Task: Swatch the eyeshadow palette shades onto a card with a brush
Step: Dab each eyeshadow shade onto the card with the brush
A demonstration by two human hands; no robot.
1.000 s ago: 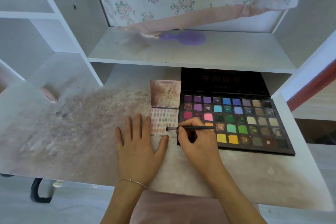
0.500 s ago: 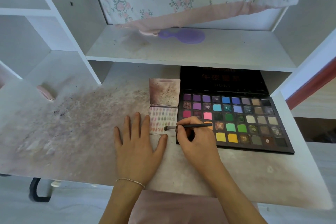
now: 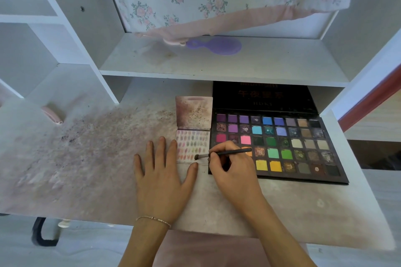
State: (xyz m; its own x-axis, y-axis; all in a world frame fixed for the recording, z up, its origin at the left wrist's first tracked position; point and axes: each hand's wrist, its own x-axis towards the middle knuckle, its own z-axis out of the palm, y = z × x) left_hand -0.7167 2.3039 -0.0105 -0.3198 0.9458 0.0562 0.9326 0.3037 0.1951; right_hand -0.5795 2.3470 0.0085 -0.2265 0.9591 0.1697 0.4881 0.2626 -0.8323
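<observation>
A large black eyeshadow palette (image 3: 303,145) lies open on the desk at the right, its pans in purples, blues, greens, yellows and browns. To its left lies a small white card (image 3: 192,141) covered with rows of colour swatches. My right hand (image 3: 232,169) grips a thin black brush (image 3: 225,154), and the brush tip touches the card's lower right corner. My left hand (image 3: 162,178) lies flat on the desk, fingers spread, its index finger on the card's left edge and its thumb below the card.
A stained pink flap (image 3: 193,111) stands up behind the card. The white desk (image 3: 86,158) is smudged with powder at the left. A purple hand mirror (image 3: 217,45) lies on the shelf above. A pink object (image 3: 52,114) sits at far left.
The brush tip has shifted slightly lower on the card's right edge. My left hand stays flat in the same place.
</observation>
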